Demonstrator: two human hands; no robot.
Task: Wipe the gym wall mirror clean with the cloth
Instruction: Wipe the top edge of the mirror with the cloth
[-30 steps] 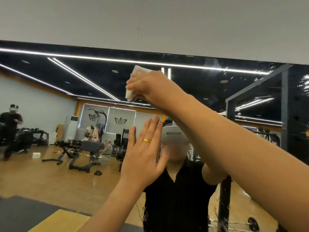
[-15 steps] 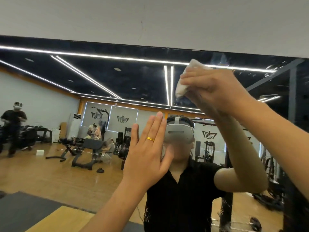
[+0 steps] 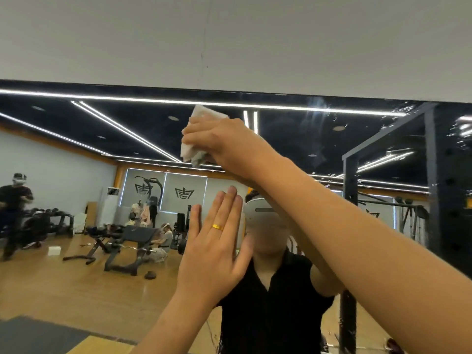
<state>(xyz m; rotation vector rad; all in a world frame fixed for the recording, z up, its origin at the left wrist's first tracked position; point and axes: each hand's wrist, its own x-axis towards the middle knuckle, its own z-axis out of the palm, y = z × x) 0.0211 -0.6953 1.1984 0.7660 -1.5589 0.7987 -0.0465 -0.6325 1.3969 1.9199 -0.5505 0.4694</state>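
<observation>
The wall mirror (image 3: 306,139) fills the view below a white wall band, and its top edge runs across the upper third. My right hand (image 3: 224,141) is raised near that top edge, shut on a crumpled white cloth (image 3: 198,135) pressed against the glass. Lower down, my left hand (image 3: 212,249) lies flat on the mirror with fingers spread upward and a gold ring on one finger. Droplets and streaks show on the glass at upper right (image 3: 398,111).
The white wall (image 3: 229,42) sits above the mirror. Reflected in the glass are a dark rack frame (image 3: 434,175) on the right, a weight bench (image 3: 132,241), the wooden floor, a person standing at far left (image 3: 14,208), and my own reflection in black.
My right hand with the cloth swept right along the mirror's top, then back left to above my left hand. The left hand has stayed flat on the glass.
</observation>
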